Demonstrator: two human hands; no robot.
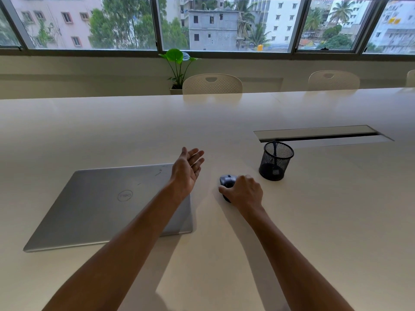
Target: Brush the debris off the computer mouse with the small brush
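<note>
Mouse (pixel 227 180) on table (pixel 314 221), right hand (pixel 243 191) clasped over it; left hand (pixel 187 170) spread, empty, left of mouse above closed laptop (pixel 101 205); mesh cup (pixel 275 160) right, brush (pixel 274 151) inside.

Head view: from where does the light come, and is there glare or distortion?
Head view: daylight enters through the far windows; arm shadows fall toward the camera on the table; chair backs reflect softly in its far edge; wide-angle lens bows the window frame; the mouse is sharp.
</note>
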